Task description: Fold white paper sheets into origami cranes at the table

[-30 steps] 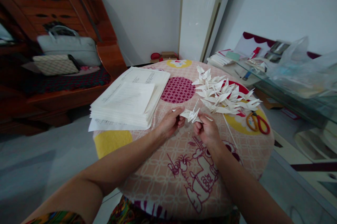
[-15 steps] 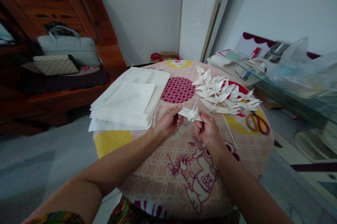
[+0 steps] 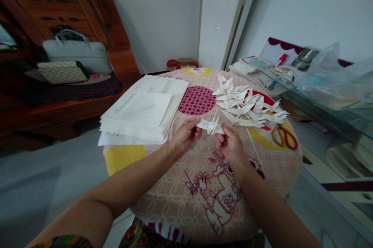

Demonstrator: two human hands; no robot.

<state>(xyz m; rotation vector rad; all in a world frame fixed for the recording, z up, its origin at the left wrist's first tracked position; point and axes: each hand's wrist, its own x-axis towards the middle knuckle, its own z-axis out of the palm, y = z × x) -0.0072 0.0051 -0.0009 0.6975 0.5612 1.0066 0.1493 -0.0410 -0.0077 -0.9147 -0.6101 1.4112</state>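
A white folded paper crane (image 3: 212, 125) is held above the cloth-covered table, its wings stretched sideways between my two hands. My left hand (image 3: 188, 133) pinches the wing on the left with thumb and fingers. The opposite wing is gripped by my right hand (image 3: 230, 144), whose fingers are curled in. Just beyond my right hand lies a pile of similar paper cranes (image 3: 241, 102). To the left of my left hand sits a thick stack of printed paper (image 3: 140, 112), with smaller sheets on top.
Scissors (image 3: 284, 137) with orange and red handles lie at the table's right. A thin white stick (image 3: 254, 146) rests near my right wrist. On the right, a glass-topped stand (image 3: 320, 104) carries a plastic bag. A wooden bench (image 3: 72, 100) with bags stands left.
Both hands keep hold of the crane in nearly the same place. My right hand has shifted very slightly to the right along the wing.
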